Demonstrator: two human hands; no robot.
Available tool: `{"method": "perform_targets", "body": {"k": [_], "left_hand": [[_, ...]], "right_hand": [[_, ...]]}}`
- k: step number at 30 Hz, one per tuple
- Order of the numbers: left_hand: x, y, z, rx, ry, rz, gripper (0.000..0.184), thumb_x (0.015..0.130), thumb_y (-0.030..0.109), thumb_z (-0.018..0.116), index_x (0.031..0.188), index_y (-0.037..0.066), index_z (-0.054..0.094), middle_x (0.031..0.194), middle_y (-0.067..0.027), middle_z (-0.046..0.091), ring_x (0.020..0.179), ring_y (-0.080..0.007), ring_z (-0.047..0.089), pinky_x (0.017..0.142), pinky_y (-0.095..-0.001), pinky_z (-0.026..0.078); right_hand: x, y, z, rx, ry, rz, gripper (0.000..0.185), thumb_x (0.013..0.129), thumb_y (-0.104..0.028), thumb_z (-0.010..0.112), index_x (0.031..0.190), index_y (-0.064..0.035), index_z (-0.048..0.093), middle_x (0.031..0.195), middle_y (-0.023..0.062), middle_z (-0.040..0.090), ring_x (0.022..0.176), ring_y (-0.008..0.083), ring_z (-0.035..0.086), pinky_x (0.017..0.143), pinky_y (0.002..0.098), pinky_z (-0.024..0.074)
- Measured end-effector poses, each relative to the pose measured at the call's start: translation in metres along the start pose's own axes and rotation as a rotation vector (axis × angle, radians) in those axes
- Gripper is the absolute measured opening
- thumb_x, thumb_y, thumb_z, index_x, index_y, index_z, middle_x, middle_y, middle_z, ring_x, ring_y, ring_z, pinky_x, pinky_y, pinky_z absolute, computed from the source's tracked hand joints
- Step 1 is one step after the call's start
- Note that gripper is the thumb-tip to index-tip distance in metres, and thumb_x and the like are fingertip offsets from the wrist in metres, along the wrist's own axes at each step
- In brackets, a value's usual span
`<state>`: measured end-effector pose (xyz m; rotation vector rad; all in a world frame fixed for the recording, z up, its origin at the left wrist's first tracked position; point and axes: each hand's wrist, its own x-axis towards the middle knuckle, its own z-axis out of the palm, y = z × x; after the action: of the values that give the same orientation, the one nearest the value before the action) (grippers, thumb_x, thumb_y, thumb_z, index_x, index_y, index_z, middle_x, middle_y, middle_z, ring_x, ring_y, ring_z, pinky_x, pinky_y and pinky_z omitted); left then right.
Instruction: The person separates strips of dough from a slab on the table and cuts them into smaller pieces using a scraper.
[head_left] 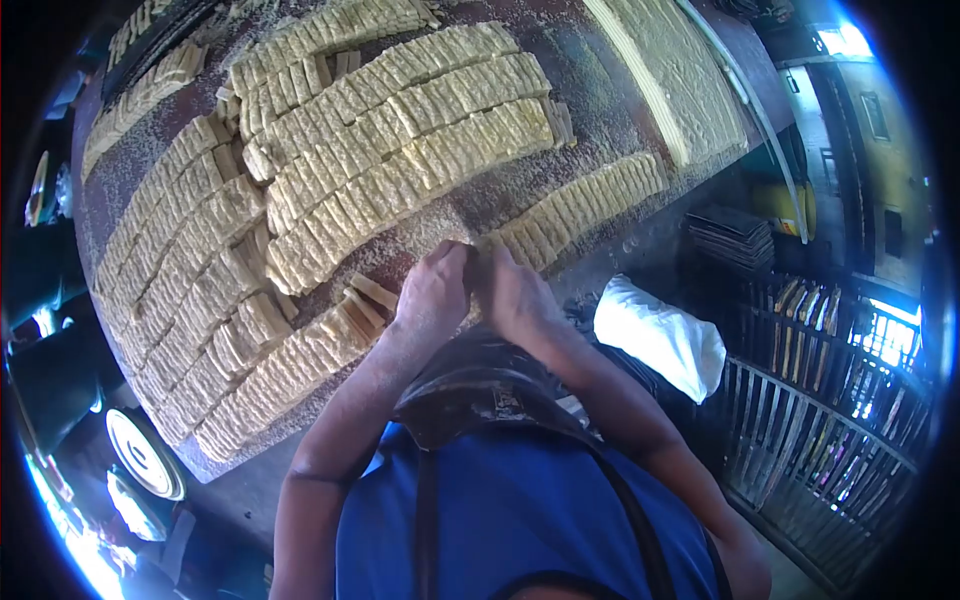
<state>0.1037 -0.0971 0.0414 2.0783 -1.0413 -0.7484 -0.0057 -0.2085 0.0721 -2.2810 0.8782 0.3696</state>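
My left hand and my right hand are side by side at the near edge of a floured table, fingers curled in and floury. What they grip, if anything, is hidden behind the fingers. Just beyond my right hand begins a short row of cut dough strips, pale yellow and standing close together. To the left of my left hand, a few loose dough strips lean at the end of another row. Loose flour lies on the table just beyond both hands.
Several longer rows of cut dough cover the table's middle and left. An uncut dough slab lies at the far right, near a pale rail. Right of me are a white sack, stacked dark trays and a slatted rack.
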Motion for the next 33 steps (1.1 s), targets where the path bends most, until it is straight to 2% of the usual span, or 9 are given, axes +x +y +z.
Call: {"method": "perform_targets", "body": {"k": [3, 12, 17, 20, 22, 25, 31, 32, 33], "left_hand": [[-0.001, -0.007, 0.0, -0.121, 0.088, 0.131, 0.022, 0.083, 0.003, 0.068, 0.105, -0.001, 0.065, 0.102, -0.0189, 0.066, 0.09, -0.0391, 0.068, 0.078, -0.0447, 0.055], [-0.011, -0.006, -0.004, -0.134, 0.146, 0.153, 0.021, 0.08, -0.001, 0.069, 0.101, -0.002, 0.066, 0.097, -0.018, 0.066, 0.091, -0.0381, 0.068, 0.08, -0.0429, 0.055], [-0.012, -0.011, -0.002, -0.144, 0.056, 0.063, 0.017, 0.08, -0.003, 0.066, 0.097, -0.002, 0.064, 0.094, -0.0176, 0.065, 0.09, -0.0373, 0.068, 0.078, -0.0426, 0.056], [-0.013, -0.012, -0.006, -0.144, 0.079, 0.082, 0.02, 0.08, -0.004, 0.067, 0.099, -0.002, 0.064, 0.095, -0.0176, 0.065, 0.091, -0.0359, 0.069, 0.077, -0.0413, 0.056], [-0.02, -0.011, -0.011, -0.161, 0.146, 0.158, 0.024, 0.08, -0.002, 0.069, 0.104, -0.003, 0.065, 0.097, -0.0177, 0.066, 0.091, -0.0358, 0.069, 0.077, -0.041, 0.056], [-0.022, -0.017, -0.01, -0.147, 0.113, 0.133, 0.025, 0.08, -0.002, 0.071, 0.105, -0.004, 0.066, 0.097, -0.0177, 0.066, 0.091, -0.0355, 0.069, 0.079, -0.0409, 0.056], [-0.023, -0.023, -0.007, -0.213, 0.128, 0.114, 0.02, 0.079, -0.003, 0.069, 0.099, -0.002, 0.066, 0.096, -0.0177, 0.066, 0.09, -0.0358, 0.069, 0.078, -0.0404, 0.056], [-0.022, -0.026, -0.006, -0.2, 0.111, 0.114, 0.018, 0.079, -0.003, 0.068, 0.097, -0.002, 0.066, 0.096, -0.0178, 0.066, 0.09, -0.0362, 0.069, 0.077, -0.0404, 0.056], [-0.019, -0.026, -0.007, -0.201, 0.11, 0.109, 0.018, 0.079, -0.003, 0.068, 0.097, -0.002, 0.066, 0.096, -0.0178, 0.066, 0.09, -0.0362, 0.069, 0.077, -0.0404, 0.056]], "right_hand": [[-0.01, 0.007, -0.012, 0.05, 0.087, -0.125, 0.03, 0.091, -0.016, 0.06, 0.109, 0.0029, 0.045, 0.078, 0.0313, 0.066, 0.077, 0.0525, 0.065, 0.074, 0.0603, 0.0524], [-0.061, -0.018, -0.03, 0.004, -0.132, 0.086, 0.034, 0.092, -0.02, 0.061, 0.11, 0.0019, 0.044, 0.075, 0.0319, 0.065, 0.077, 0.0521, 0.066, 0.073, 0.0598, 0.0526], [-0.013, -0.012, 0.012, 0.003, -0.032, 0.05, 0.033, 0.091, -0.018, 0.061, 0.111, 0.0025, 0.046, 0.081, 0.0335, 0.066, 0.081, 0.0518, 0.066, 0.074, 0.0584, 0.0532], [-0.02, -0.007, -0.001, 0.054, 0.016, -0.019, 0.03, 0.09, -0.017, 0.062, 0.107, 0.0026, 0.047, 0.081, 0.0324, 0.066, 0.08, 0.0515, 0.066, 0.073, 0.0578, 0.0534], [-0.038, -0.012, -0.011, 0.082, 0.033, -0.013, 0.031, 0.089, -0.018, 0.062, 0.107, 0.0027, 0.046, 0.078, 0.0312, 0.066, 0.079, 0.0512, 0.066, 0.072, 0.0581, 0.0528], [-0.058, -0.015, -0.011, 0.065, 0.061, -0.098, 0.032, 0.092, -0.016, 0.062, 0.106, 0.0073, 0.046, 0.069, 0.0317, 0.061, 0.069, 0.0515, 0.063, 0.063, 0.0551, 0.0511], [-0.067, -0.031, -0.021, 0.015, -0.112, 0.048, 0.03, 0.092, -0.017, 0.06, 0.109, 0.0036, 0.046, 0.074, 0.0324, 0.064, 0.077, 0.0523, 0.066, 0.071, 0.059, 0.0522], [-0.053, -0.027, -0.008, 0.015, -0.117, 0.05, 0.03, 0.092, -0.017, 0.06, 0.109, 0.0036, 0.046, 0.074, 0.0324, 0.064, 0.077, 0.0523, 0.066, 0.071, 0.059, 0.0522], [-0.03, -0.021, 0.015, 0.012, -0.016, 0.001, 0.031, 0.091, -0.017, 0.06, 0.109, 0.0041, 0.046, 0.075, 0.0327, 0.064, 0.079, 0.0519, 0.066, 0.071, 0.0587, 0.0527]]}}
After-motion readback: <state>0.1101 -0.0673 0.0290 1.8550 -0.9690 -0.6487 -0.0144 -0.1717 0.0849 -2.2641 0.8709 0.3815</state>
